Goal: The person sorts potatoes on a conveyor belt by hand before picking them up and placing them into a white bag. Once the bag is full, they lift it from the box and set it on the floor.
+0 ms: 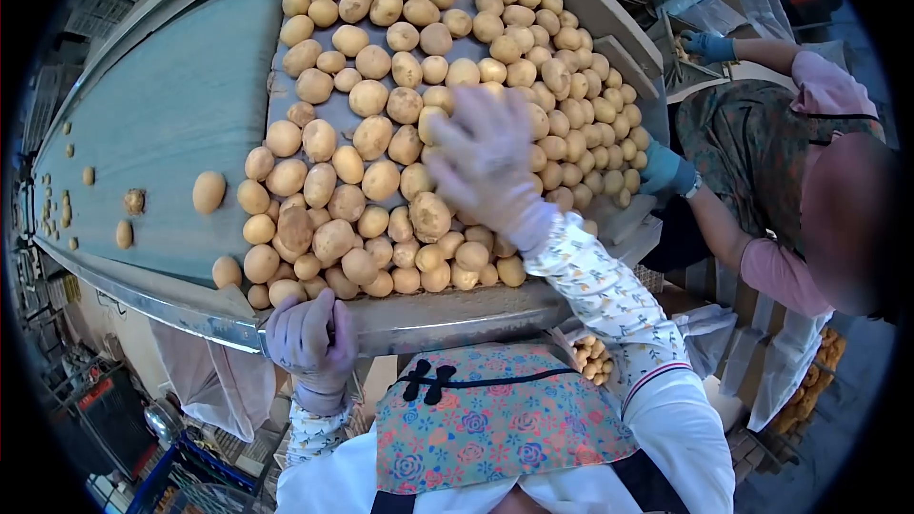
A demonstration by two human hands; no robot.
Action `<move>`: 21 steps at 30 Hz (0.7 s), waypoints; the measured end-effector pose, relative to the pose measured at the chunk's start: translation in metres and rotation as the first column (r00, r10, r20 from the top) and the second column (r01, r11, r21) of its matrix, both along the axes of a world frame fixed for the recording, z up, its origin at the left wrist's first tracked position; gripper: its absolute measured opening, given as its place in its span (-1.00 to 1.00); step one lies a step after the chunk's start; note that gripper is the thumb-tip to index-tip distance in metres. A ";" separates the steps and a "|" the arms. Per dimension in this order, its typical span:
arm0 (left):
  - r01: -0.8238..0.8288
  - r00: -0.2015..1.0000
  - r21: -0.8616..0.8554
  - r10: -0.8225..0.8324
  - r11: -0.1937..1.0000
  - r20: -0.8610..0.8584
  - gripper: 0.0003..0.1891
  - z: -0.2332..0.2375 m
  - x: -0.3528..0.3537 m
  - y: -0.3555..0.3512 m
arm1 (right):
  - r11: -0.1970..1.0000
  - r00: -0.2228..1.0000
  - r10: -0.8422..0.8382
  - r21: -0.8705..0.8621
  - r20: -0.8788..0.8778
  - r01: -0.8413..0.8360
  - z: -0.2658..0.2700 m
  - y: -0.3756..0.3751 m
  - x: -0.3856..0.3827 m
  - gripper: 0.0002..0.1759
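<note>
Many round tan potatoes cover the grey sorting tray at the end of a green conveyor belt. My right hand, in a pale purple glove, is over the potatoes near the middle, fingers spread and slightly blurred, holding nothing that I can see. At the tray's near left corner, my left hand, in a matching glove, rests on the metal edge with its fingers curled. Whether it holds anything there is hidden. A few potatoes lie apart on the belt.
On the right stands a co-worker in blue gloves, one hand at the tray's right end, the other by a crate farther back. The metal rim runs along my side. More potatoes are below, beside my apron.
</note>
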State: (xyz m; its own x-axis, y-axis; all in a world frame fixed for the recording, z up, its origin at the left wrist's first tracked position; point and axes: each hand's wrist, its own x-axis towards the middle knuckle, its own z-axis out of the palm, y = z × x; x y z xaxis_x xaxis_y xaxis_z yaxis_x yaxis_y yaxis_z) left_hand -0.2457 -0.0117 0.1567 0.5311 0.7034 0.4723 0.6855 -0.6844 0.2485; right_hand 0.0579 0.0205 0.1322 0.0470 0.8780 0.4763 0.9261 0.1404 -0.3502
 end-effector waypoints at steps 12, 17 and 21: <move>-0.002 1.000 0.006 0.002 1.000 0.016 -0.73 0.004 0.000 -0.002 | 0.757 0.961 0.201 -0.653 0.190 -0.029 -0.015 0.070 -0.009 -0.64; 0.006 0.999 0.006 -0.006 1.000 0.037 -0.73 0.001 0.001 -0.002 | 0.987 0.926 0.154 -0.092 0.343 -0.130 0.073 0.017 0.013 -0.64; 0.007 1.000 0.001 -0.007 1.000 0.017 -0.71 0.001 0.001 -0.001 | 0.853 0.903 -0.317 0.504 0.290 0.138 0.102 0.097 0.179 -0.49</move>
